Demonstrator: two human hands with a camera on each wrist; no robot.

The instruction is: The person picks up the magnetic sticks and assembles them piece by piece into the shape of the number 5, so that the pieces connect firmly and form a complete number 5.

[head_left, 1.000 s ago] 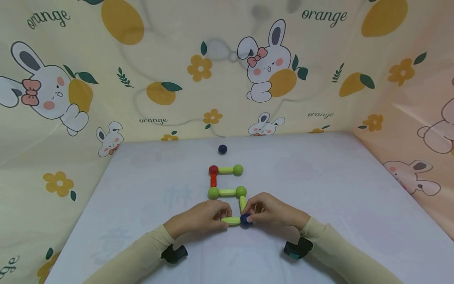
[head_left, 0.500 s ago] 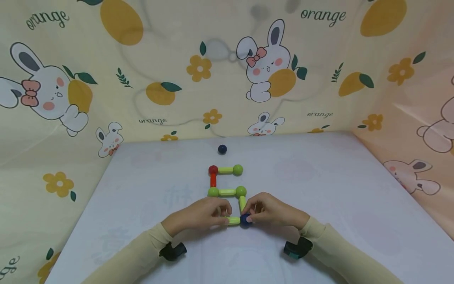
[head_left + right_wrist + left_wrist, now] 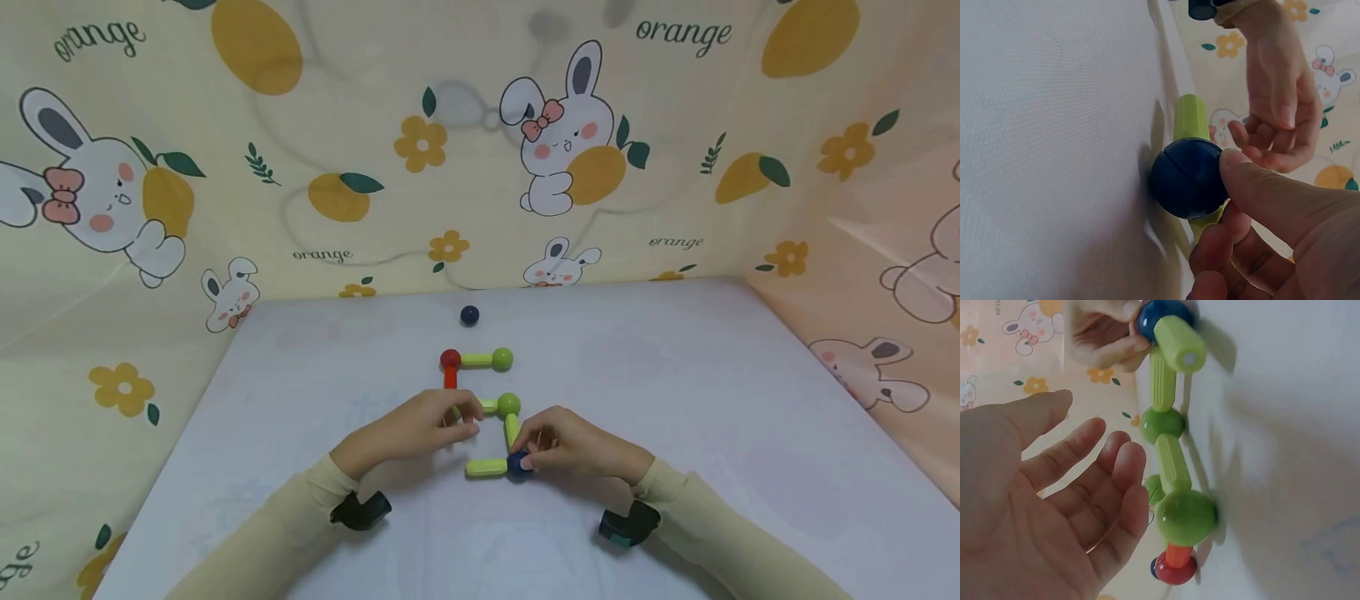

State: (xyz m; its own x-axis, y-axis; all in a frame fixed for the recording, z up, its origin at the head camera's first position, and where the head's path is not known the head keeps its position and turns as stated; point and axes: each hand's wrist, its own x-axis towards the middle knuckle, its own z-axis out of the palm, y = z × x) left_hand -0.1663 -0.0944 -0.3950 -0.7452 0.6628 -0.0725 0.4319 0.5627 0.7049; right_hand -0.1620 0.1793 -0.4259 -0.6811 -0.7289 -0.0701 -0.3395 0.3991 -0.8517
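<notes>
My right hand (image 3: 577,443) pinches a dark blue ball (image 3: 1188,178) at the near corner of a chain of balls and sticks. From that ball a light green stick (image 3: 487,468) points left with a bare end, its metal tip showing in the left wrist view. Another green stick (image 3: 1162,381) runs away to a green ball (image 3: 508,405). My left hand (image 3: 420,423) is lifted over the chain's left side, fingers loosely bent and holding nothing. In the head view it hides the left green ball (image 3: 1186,517). Beyond, a red stick (image 3: 450,377) joins a red ball (image 3: 450,359).
A green stick (image 3: 477,360) links the red ball to a far green ball (image 3: 502,359). One loose dark blue ball (image 3: 469,315) lies near the back of the white table (image 3: 660,367). A patterned cloth (image 3: 465,192) rises behind the table.
My left hand has let go of the near green stick and moved up and away, over the chain's left side. The right hand stays on the blue ball.
</notes>
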